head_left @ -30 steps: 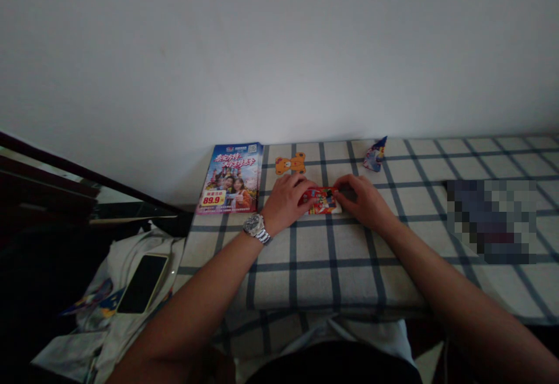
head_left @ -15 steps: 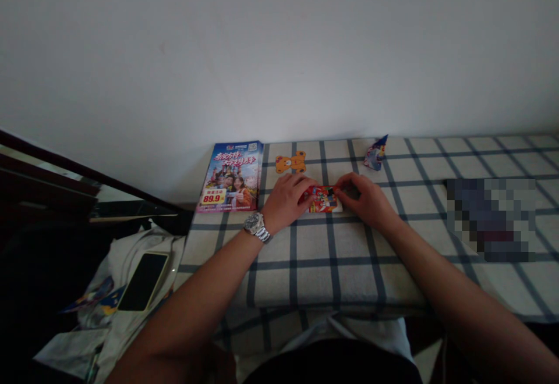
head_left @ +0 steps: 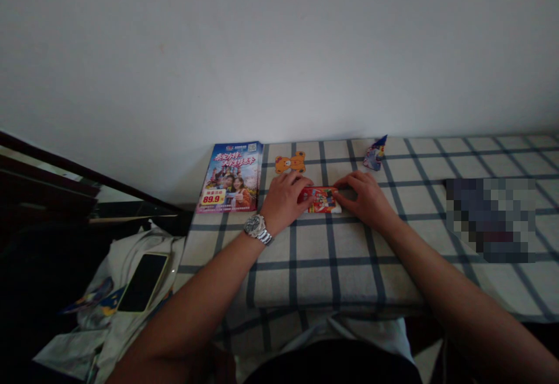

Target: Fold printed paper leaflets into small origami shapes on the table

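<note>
A small folded sheet of printed paper [head_left: 322, 200], mostly red with colourful figures and a pale lower right corner, lies flat on the checked cloth in front of me. My left hand [head_left: 287, 198], with a metal watch on its wrist, has thumb and fingers closed on the paper's left end. At the paper's right end, my right hand [head_left: 363, 195] pinches the edge between thumb and fingers. Just behind my left hand is an orange cartoon bear cutout [head_left: 290, 163]. A pointed, folded blue and pink paper piece [head_left: 375, 156] stands beyond my right hand.
To the left lies a stack of printed flyers [head_left: 231, 177]. The checked tablecloth [head_left: 292, 279] covers a table against a pale wall [head_left: 279, 52]. A blurred-out dark item [head_left: 491, 221] lies at right. Below the table's left edge, a phone [head_left: 144, 282] rests on a pale bag.
The dark patch at the paper's upper right, by my right fingertips, no longer shows, and a straight red top edge does. Both hands have shifted only slightly.
</note>
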Motion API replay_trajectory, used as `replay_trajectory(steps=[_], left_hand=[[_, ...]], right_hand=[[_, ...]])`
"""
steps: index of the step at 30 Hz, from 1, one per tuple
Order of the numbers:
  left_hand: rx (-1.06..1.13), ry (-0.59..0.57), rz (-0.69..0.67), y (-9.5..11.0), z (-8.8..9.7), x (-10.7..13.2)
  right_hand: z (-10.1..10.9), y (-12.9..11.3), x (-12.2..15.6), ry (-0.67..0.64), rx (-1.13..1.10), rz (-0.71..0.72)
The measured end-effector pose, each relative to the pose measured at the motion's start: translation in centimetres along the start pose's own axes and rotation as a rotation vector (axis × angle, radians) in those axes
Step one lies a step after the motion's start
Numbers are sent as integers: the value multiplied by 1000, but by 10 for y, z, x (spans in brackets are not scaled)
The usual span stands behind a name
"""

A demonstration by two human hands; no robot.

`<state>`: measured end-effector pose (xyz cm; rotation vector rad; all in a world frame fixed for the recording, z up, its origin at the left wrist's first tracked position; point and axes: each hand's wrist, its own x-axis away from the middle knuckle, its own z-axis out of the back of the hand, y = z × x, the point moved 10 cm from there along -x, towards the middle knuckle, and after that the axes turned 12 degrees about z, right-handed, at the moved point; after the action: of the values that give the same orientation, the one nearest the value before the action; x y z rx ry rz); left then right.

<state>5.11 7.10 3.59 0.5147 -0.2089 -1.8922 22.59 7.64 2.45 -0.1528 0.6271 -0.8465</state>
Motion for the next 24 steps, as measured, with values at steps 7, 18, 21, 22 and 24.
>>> replay_trajectory(steps=[7,18,21,22,24], left_hand=[[6,-5,8,-1,0,-1],[34,-19,20,-3,0,-1],[38,-20,22,-2,1,-2],[38,-21,22,-2,0,-2],[36,-24,24,-2,0,-2]], right_hand=[[-1,0,0,-6,5,-7],[1,-1,-2,2,-19,-21],[0,0,-2,3,-19,-22],[0,0,-2,3,-20,-21],[-1,0,-2,1,-21,-16]])
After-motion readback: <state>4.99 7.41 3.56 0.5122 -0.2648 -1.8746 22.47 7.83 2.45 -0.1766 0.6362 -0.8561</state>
